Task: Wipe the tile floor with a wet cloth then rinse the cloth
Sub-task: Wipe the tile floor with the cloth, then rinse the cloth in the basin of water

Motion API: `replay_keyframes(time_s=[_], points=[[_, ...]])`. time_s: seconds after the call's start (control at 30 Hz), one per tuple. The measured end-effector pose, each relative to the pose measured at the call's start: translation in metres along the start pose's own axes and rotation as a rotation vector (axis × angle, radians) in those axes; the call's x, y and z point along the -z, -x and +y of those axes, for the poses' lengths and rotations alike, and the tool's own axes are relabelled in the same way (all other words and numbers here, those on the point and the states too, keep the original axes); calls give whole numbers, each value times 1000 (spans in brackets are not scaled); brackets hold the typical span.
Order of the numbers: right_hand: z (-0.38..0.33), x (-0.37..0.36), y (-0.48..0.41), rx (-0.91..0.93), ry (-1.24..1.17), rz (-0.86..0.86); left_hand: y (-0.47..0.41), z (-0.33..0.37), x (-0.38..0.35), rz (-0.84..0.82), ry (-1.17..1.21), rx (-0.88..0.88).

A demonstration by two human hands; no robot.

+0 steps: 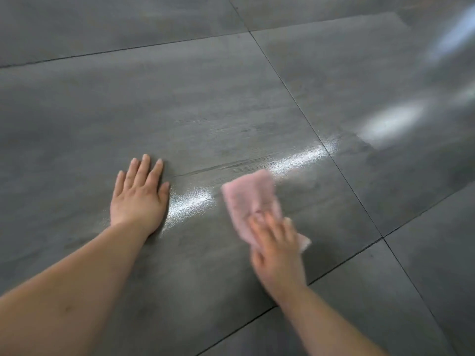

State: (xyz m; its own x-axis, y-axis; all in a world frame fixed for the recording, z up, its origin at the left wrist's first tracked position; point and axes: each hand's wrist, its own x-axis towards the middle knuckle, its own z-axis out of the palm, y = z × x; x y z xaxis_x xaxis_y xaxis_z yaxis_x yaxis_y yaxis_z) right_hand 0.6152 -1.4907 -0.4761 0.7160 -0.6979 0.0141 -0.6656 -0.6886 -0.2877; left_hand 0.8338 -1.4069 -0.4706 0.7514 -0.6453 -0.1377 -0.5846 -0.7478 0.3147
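Wiping well here, I judge, means keeping the pink cloth (pixel 253 204) flat and spread under an even palm, running overlapping passes so no dry streak is left between the shiny bands on the tile floor (pixel 205 104), and working toward the grout line (pixel 341 173) rather than across already damp tile. My right hand (pixel 276 250), lower centre-right of the frame, lies fingers fairly extended on the cloth's near end, pressing it to the tile rather than gripping it; blur hides the thumb. My left hand (pixel 138 195), centre-left, is fully open, palm down on bare tile, holding nothing, beside the wet streak (pixel 191 201).
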Motion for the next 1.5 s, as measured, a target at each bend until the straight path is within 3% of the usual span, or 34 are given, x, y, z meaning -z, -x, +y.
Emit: replay_keyframes(time_s=[0.1, 0.2, 0.27, 0.33, 0.4, 0.5, 0.57, 0.63, 0.8, 0.87, 1.03, 1.17, 1.3, 1.4, 1.5], points=[[-37, 1, 2, 21, -27, -138, 26, -2, 7, -102, 10, -30], [-51, 27, -5, -52, 127, -271, 79, -15, 16, -264, -1, -100], [-58, 52, -10, -30, 63, -380, 107, -19, 33, -321, 107, -49], [-70, 83, -5, -74, -55, -479, 124, -13, 61, -341, 384, 156], [-92, 118, 6, -62, -138, -406, 138, -2, 98, -429, 736, 429], [-140, 158, 38, 249, -202, -178, 165, 15, 162, -547, 1281, 630], [-175, 189, 61, 319, -299, -237, 179, 16, 209, -413, 1567, 735], [-209, 225, 79, 284, -361, -322, 197, 8, 257, -237, 1644, 812], [-304, 322, 111, -162, -472, -832, 265, -21, 373, -34, 1726, 889], [-343, 355, 119, -185, -455, -968, 296, -31, 422, 102, 1785, 952], [-433, 428, 134, 110, -298, -1233, 391, -58, 524, 422, 1957, 986], [-486, 456, 172, 491, -95, -1323, 465, -65, 566, 647, 2014, 1046], [-515, 463, 238, 807, 34, -1274, 549, -66, 578, 883, 2197, 1245], [-543, 460, 303, 1213, 86, -1154, 627, -73, 581, 1127, 2374, 1290], [-581, 454, 376, 1599, 75, -1008, 719, -82, 575, 1270, 2370, 1351]])
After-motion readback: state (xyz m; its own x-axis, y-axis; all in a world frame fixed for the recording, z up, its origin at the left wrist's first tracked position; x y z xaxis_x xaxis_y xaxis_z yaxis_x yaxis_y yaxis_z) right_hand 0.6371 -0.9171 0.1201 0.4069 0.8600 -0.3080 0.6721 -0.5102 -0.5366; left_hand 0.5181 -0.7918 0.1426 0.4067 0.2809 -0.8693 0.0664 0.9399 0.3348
